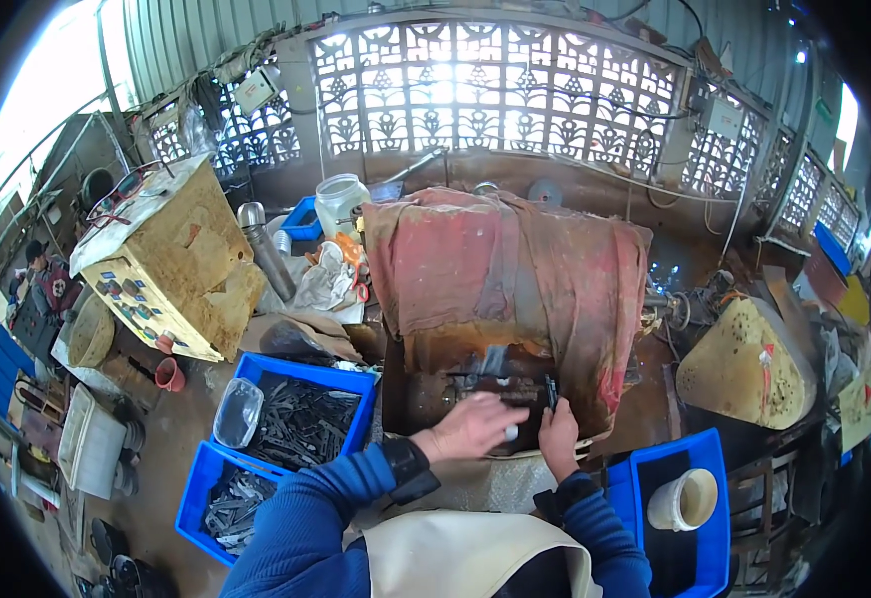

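My right hand (558, 441) is closed round a thin, dark, flat strip (552, 391), which points up and away from me. Just left of it, my left hand (470, 427) reaches across with fingers stretched out and slightly blurred; a small white wrap or cap shows on one finger. Both hands are at the front opening of a machine draped with a stained reddish cloth (445, 264). Inside the opening, a dark horizontal shaft-like part (495, 387) sits behind my fingers, with a pale blurred streak above it.
To the left, two blue bins (368, 411) hold many dark strips, with a clear plastic tub (239, 413) on them. A blue bin (720, 498) with a cream bucket (683, 500) stands at right. A yellowish control box (171, 259) and a perforated cover (749, 364) flank the machine.
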Action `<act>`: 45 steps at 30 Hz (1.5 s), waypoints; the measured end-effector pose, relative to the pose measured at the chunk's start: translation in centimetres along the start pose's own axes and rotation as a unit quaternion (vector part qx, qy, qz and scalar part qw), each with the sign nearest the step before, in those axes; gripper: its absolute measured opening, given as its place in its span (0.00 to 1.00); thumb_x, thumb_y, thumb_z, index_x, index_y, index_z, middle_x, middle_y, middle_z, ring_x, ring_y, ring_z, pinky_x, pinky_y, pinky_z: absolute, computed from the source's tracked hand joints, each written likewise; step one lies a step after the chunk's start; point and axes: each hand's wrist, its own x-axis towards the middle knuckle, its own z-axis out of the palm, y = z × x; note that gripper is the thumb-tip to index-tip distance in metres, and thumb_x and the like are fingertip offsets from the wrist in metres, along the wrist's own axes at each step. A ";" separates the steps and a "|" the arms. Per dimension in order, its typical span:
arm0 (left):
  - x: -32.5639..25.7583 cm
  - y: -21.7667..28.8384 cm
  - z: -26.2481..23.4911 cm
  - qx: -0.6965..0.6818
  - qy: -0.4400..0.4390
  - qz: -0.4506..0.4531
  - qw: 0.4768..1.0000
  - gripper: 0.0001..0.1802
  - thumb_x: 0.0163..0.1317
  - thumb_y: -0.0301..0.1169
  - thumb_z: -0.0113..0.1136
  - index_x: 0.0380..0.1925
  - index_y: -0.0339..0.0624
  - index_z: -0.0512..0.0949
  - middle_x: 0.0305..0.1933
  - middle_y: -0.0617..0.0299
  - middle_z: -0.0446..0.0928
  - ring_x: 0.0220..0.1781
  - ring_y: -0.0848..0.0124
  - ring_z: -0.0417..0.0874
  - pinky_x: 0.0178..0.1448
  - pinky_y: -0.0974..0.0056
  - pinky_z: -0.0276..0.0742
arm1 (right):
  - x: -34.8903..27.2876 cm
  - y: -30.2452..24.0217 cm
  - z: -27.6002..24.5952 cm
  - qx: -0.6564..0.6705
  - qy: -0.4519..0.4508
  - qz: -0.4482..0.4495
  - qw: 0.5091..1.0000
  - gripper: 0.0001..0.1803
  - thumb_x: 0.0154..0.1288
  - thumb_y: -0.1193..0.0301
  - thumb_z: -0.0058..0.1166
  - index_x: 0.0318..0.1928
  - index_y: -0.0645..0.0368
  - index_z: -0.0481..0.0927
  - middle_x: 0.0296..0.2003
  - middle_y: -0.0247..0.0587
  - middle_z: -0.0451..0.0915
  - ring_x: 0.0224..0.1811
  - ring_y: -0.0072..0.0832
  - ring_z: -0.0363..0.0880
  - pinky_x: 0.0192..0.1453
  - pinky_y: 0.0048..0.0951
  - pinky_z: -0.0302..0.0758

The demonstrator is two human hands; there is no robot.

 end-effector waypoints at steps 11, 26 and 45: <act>9.0 -12.4 -0.3 -0.088 0.184 -0.259 0.944 0.23 0.56 0.27 0.64 0.53 0.50 0.71 0.36 0.51 0.80 0.37 0.57 0.82 0.44 0.57 0.77 | 0.3 -0.2 0.8 -0.003 0.043 -0.023 0.999 0.12 0.64 0.72 0.52 0.47 0.62 0.72 0.34 0.60 0.78 0.37 0.57 0.77 0.41 0.52 0.73; 11.1 -12.6 -1.8 0.092 0.127 -0.314 0.936 0.26 0.53 0.36 0.68 0.53 0.53 0.72 0.39 0.54 0.80 0.45 0.52 0.81 0.50 0.50 0.75 | 0.3 -0.4 0.9 -0.025 0.026 -0.009 0.999 0.13 0.64 0.71 0.52 0.47 0.62 0.71 0.38 0.57 0.78 0.39 0.55 0.78 0.42 0.50 0.74; -1.5 -8.2 3.8 -0.177 0.119 -0.345 0.914 0.14 0.59 0.31 0.63 0.45 0.44 0.81 0.22 0.56 0.76 0.24 0.62 0.79 0.33 0.59 0.75 | 0.3 -1.2 0.3 -0.032 0.005 0.000 0.999 0.13 0.64 0.70 0.52 0.46 0.62 0.70 0.38 0.56 0.79 0.39 0.54 0.79 0.41 0.50 0.75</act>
